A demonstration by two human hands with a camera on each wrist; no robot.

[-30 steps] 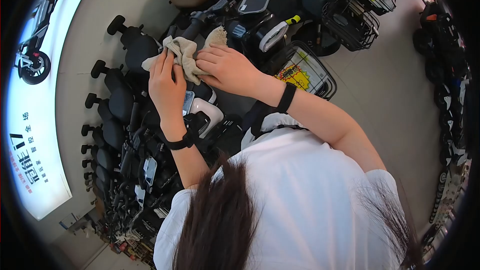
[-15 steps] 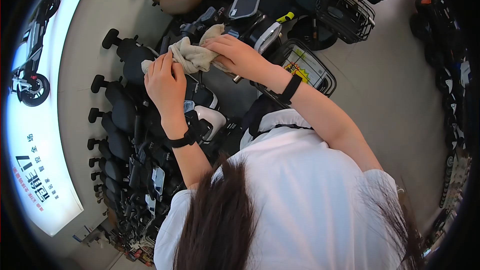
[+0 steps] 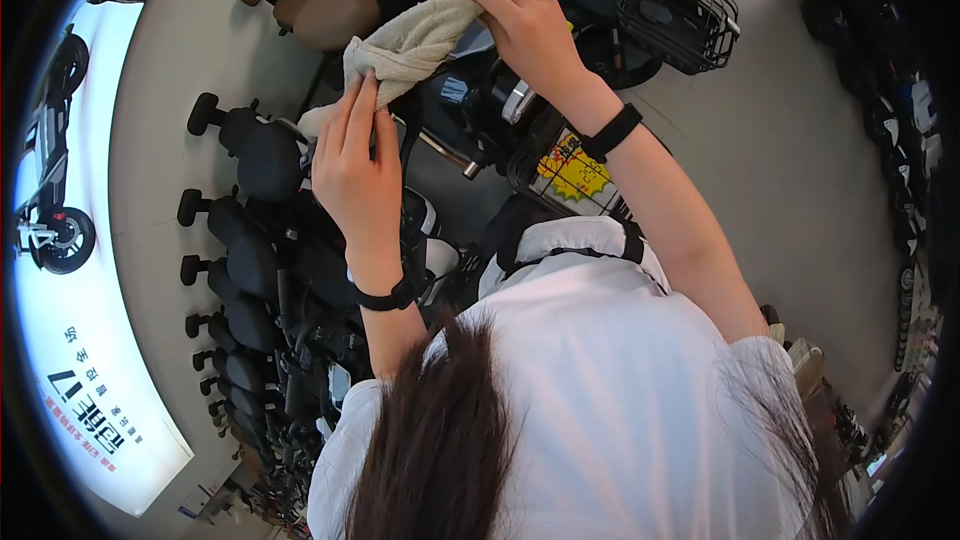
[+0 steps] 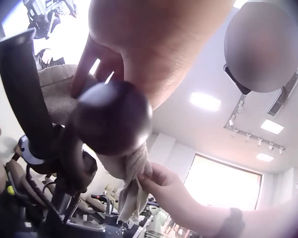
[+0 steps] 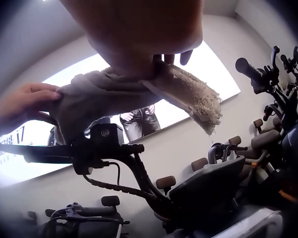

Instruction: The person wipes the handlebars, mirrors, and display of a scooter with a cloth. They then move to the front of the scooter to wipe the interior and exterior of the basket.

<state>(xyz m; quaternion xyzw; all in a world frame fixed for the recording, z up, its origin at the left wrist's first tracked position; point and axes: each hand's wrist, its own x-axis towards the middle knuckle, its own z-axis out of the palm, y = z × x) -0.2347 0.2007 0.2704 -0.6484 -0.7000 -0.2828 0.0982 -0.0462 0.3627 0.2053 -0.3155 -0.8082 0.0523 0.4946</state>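
A beige cloth [image 3: 410, 45] with a frayed end stretches slantwise between the two hands. My left hand [image 3: 358, 175] pinches its nearer part between fingers and thumb. Toward the far end, my right hand [image 3: 530, 35] grips the cloth, and the frayed edge hangs past the fingers in the right wrist view. Below the cloth [image 5: 102, 96] there is a black handlebar [image 5: 94, 153] with a lever and cables. A dark round knob-like end [image 4: 111, 119] blocks part of the left hand in the left wrist view, next to a black handlebar grip [image 4: 22, 84].
Black bike seats [image 3: 270, 160] stand in a row on the left, with a brown seat [image 3: 335, 15] farther up. Wire baskets [image 3: 680, 25] are at the upper right. A lit advertising panel [image 3: 90, 340] fills the left side. More bikes line the right [image 3: 880, 120].
The right hand has moved up and away from the left, drawing the bunched cloth out longer. The left hand still holds its part. The head view has shifted.
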